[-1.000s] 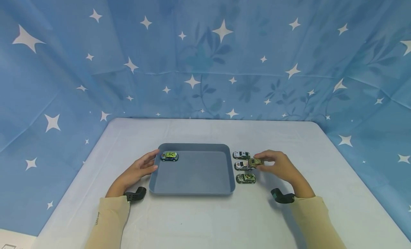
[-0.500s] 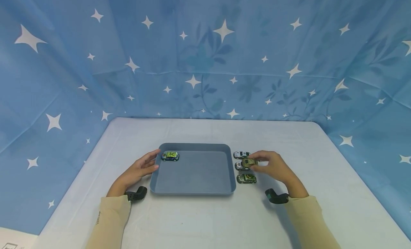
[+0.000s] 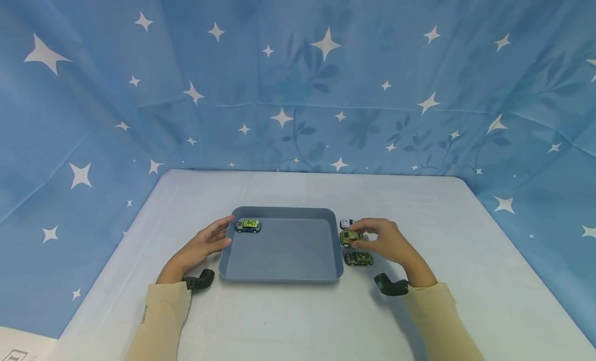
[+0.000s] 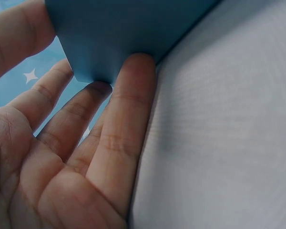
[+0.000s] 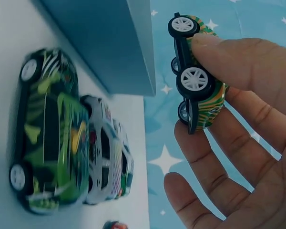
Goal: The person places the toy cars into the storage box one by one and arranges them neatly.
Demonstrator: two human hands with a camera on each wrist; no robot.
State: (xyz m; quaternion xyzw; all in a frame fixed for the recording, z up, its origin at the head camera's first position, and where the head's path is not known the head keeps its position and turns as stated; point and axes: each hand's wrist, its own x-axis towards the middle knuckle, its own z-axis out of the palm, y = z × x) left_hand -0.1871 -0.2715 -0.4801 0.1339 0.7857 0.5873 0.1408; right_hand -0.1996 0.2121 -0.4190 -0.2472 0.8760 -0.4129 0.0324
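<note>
My right hand (image 3: pixel 384 242) pinches a green-and-tan camouflage toy car (image 3: pixel 346 238) between thumb and fingers. In the right wrist view this toy car (image 5: pixel 200 76) is lifted, its white-spoked wheels and black underside showing. Below it, a dark green camouflage car (image 3: pixel 359 258) stands on the table; a white car (image 3: pixel 348 224) sits behind, partly covered by the fingers. The left hand (image 3: pixel 202 246) touches the left side of a blue-grey tray (image 3: pixel 286 252), fingers fairly straight against its wall (image 4: pixel 105 43). A yellow-green car (image 3: pixel 248 226) lies in the tray's far left corner.
A white-silver toy car (image 5: pixel 109 152) stands beside the dark green one in the right wrist view; the held car hides it from the head camera. White cloth covers the table (image 3: pixel 279 319). A blue star-patterned curtain (image 3: pixel 298 92) hangs behind.
My right hand has moved left with the camouflage car, from right of the parked cars to over the silver one, near the tray's right edge. The left hand stays at the tray.
</note>
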